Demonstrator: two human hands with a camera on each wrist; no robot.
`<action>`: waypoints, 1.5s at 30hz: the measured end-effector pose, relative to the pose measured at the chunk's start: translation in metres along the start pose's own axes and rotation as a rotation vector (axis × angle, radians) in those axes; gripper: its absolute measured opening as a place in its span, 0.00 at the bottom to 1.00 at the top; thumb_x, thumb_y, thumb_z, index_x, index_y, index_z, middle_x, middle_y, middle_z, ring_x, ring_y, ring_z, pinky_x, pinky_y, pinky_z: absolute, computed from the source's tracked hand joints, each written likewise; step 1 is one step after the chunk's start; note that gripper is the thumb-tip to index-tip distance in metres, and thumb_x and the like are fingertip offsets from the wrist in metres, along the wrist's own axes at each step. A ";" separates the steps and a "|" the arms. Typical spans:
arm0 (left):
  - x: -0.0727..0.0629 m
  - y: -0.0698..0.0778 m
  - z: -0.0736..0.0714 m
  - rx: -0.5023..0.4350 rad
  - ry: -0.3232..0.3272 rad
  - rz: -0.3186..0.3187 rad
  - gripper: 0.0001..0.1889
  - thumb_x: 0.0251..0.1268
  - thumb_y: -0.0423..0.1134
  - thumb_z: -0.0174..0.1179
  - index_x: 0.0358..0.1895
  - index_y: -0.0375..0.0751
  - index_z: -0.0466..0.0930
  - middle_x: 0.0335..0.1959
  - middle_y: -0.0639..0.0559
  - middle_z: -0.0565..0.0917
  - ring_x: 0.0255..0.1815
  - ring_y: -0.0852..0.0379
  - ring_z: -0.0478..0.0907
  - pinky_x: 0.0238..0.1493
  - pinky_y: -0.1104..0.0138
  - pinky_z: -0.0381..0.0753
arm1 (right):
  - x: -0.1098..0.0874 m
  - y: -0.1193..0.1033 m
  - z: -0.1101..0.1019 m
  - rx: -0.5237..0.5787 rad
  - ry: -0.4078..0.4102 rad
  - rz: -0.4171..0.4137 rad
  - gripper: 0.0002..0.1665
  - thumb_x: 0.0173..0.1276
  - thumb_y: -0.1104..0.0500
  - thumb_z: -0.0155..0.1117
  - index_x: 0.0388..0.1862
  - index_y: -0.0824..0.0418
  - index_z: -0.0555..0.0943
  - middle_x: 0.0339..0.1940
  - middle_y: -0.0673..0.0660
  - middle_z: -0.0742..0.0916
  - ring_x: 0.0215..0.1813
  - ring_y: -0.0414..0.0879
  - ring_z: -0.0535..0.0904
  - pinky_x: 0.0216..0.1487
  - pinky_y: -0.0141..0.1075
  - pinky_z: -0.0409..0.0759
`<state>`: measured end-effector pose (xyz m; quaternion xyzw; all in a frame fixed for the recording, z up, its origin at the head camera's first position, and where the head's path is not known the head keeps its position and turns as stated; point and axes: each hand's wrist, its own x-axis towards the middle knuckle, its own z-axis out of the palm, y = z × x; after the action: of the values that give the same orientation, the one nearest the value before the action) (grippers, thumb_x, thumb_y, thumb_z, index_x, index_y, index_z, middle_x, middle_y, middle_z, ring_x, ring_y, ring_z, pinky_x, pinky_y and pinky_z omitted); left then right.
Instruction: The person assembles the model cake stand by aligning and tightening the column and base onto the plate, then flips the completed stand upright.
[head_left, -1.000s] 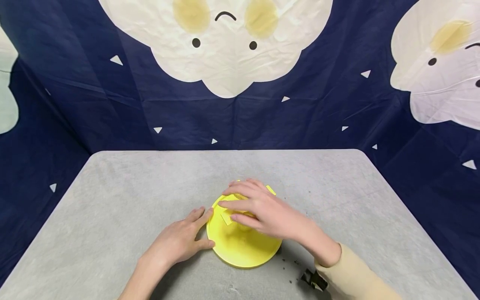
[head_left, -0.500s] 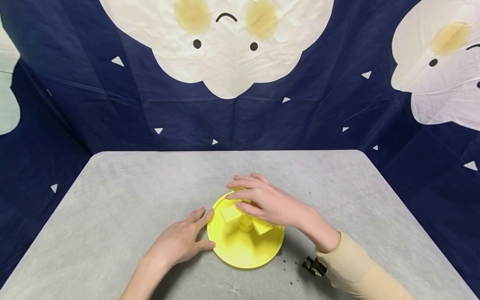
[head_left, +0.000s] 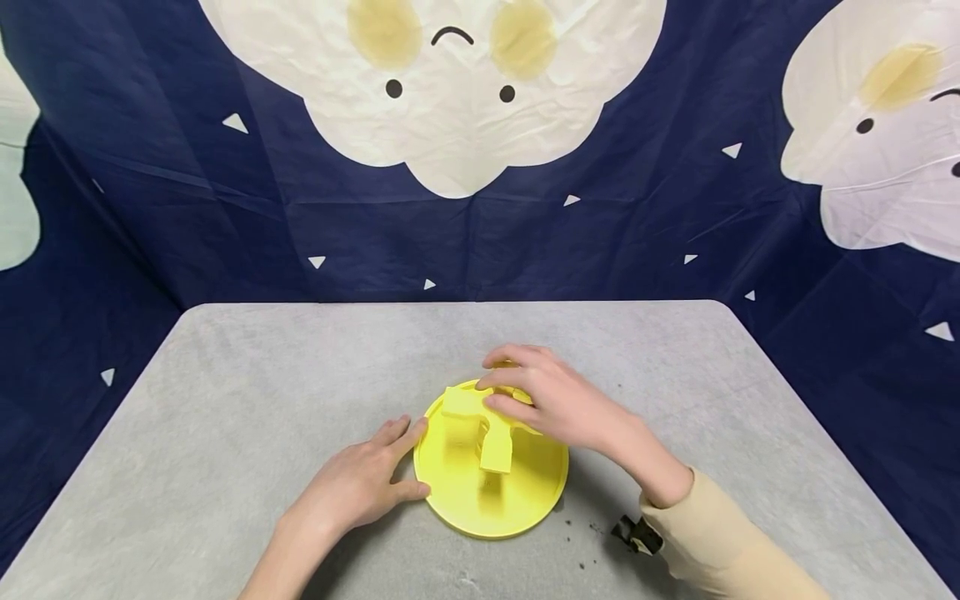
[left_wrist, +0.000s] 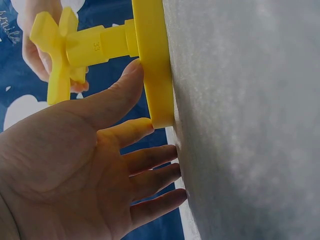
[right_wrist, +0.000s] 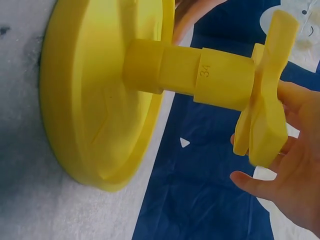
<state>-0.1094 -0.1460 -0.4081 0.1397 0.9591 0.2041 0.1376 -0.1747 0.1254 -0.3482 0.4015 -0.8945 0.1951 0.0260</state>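
A yellow round base (head_left: 487, 508) lies on the grey table. From its middle rises a short thick stem (right_wrist: 177, 70) marked "34" on one side, topped by a yellow cross-shaped handle (right_wrist: 270, 110). My left hand (head_left: 360, 483) rests at the base's left rim, thumb and forefinger touching its edge, the other fingers stretched straight to the tabletop. Over the far right of the handle is my right hand (head_left: 555, 396). Its loosely bent fingers reach around the handle's arms, and the thumb (right_wrist: 252, 185) stands apart from them in the right wrist view.
A crumpled black-and-gold scrap (head_left: 637, 535) lies beside the right sleeve (head_left: 720, 533), with dark specks scattered near it. Behind the grey table (head_left: 300, 358) hangs a dark blue cloth (head_left: 247, 225) with white clouds.
The handle's arms have turned on the base, one now pointing toward me. My right hand has shifted right, uncovering more of it. The left hand stays put.
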 end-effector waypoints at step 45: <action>-0.001 0.000 0.000 -0.006 -0.004 -0.011 0.45 0.61 0.59 0.70 0.80 0.51 0.64 0.80 0.39 0.65 0.80 0.37 0.65 0.71 0.36 0.71 | -0.071 -0.017 -0.001 0.089 0.181 0.171 0.17 0.73 0.57 0.69 0.58 0.46 0.87 0.43 0.36 0.88 0.43 0.29 0.80 0.45 0.30 0.83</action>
<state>-0.1085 -0.1462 -0.4078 0.1342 0.9590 0.2059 0.1411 -0.1140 0.1662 -0.3560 0.3052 -0.9099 0.2715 0.0720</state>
